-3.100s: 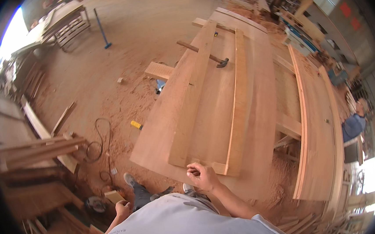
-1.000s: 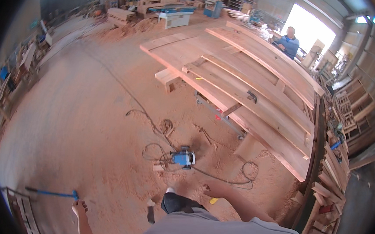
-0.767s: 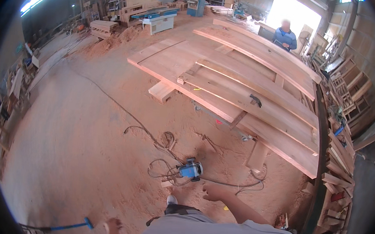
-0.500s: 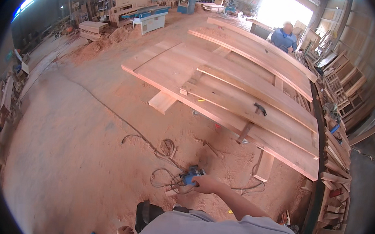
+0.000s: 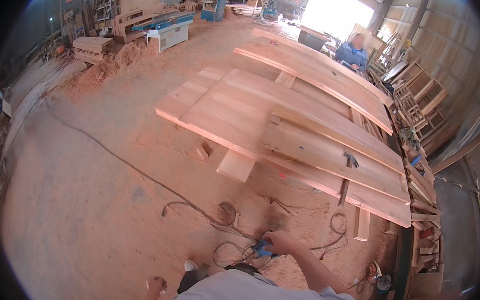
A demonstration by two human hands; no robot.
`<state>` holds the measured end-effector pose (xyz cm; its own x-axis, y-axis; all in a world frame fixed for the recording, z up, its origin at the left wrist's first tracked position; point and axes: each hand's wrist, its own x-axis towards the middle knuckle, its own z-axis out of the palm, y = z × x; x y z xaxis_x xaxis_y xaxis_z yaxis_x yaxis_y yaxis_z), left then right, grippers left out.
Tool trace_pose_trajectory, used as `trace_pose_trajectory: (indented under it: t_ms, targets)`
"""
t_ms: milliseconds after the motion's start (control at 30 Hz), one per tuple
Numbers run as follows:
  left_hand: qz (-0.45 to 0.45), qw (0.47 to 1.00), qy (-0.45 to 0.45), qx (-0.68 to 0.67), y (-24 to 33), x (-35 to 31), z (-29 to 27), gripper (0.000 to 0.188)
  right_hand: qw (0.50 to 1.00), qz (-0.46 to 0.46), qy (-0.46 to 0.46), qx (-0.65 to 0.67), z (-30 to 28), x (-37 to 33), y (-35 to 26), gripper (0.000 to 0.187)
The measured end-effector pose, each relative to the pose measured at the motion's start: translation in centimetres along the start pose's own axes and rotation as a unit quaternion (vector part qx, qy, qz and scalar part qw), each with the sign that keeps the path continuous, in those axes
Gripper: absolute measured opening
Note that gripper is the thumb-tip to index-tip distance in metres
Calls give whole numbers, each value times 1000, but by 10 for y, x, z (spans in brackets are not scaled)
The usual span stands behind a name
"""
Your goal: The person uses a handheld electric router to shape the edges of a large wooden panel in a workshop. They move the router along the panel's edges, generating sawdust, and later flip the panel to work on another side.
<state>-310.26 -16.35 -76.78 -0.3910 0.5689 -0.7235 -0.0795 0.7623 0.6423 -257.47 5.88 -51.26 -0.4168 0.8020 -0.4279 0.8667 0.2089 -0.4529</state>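
Note:
My right hand (image 5: 282,242) reaches down low over the dusty floor, its fingers closed around a blue corded power tool (image 5: 263,248). The exact kind of tool is partly hidden by the hand. Its dark cord (image 5: 218,254) loops on the floor beside it. My left hand (image 5: 155,285) hangs low at my left side, small and a little blurred, its fingers loosely apart with nothing visible in them. Ahead of me lies a large wooden panel (image 5: 221,106) with narrower boards (image 5: 313,147) on top. A claw hammer (image 5: 351,160) rests on these boards.
Wood blocks (image 5: 236,165) stick out under the panel's near edge. A second panel (image 5: 314,65) lies beyond, with a person in blue (image 5: 353,54) behind it. A long cord (image 5: 121,157) crosses the floor. Wood scraps (image 5: 429,221) line the right; a blue-topped machine (image 5: 170,29) stands far left.
My view has shifted, and my right hand with the blue tool now appears lower and further right. My left hand shows more fully. The person at the back has raised their head.

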Motion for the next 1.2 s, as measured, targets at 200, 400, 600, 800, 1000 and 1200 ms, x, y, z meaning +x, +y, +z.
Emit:
trace_pose_trajectory:
  t_ms: [200,400,600,800,1000,1200]
  targets:
    - [135,990,32,-23,221,170,-94,12,995,67,76,22,-41,94,-86,42]
    - [140,988,-13,-59,295,263,-94,19,996,84,27,-2,-31,183,-67,42]
    - [103,986,-78,101,341,268,-28,17,990,95,79,63,-98,332,-43,41]
    - [195,925,-104,310,412,328,-45,20,991,61,79,90,-212,477,-37,45]
    - [24,999,43,22,553,392,-24,19,990,42,84,106,-262,567,-11,45]
    - [295,928,-35,226,696,514,21,18,968,154,138,139,-262,582,-20,42]
